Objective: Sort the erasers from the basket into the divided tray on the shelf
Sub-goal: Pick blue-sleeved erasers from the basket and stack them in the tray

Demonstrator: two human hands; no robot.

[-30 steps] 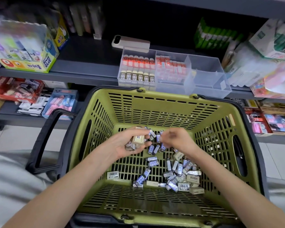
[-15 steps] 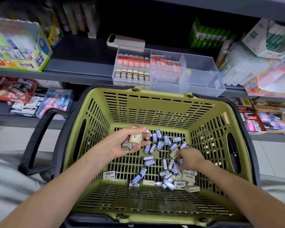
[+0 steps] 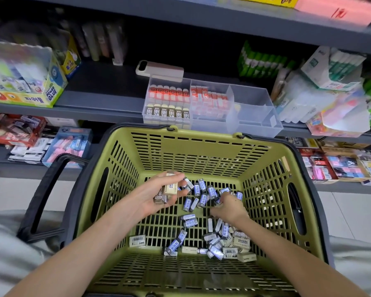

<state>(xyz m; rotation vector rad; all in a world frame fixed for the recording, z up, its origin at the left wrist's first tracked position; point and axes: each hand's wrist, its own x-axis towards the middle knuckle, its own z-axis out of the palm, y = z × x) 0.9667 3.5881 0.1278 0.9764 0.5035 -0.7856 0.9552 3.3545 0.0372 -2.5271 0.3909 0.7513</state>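
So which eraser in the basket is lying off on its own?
The white eraser with its barcode facing up, alone on the left of the basket floor. The other erasers lie bunched toward the middle and right.

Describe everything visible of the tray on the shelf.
The tray is a clear plastic box split into three compartments. The left holds upright erasers in two rows, orange sleeves behind, dark in front; the middle holds orange ones; the right looks nearly empty. It rests at the front edge of the grey shelf, behind the basket.
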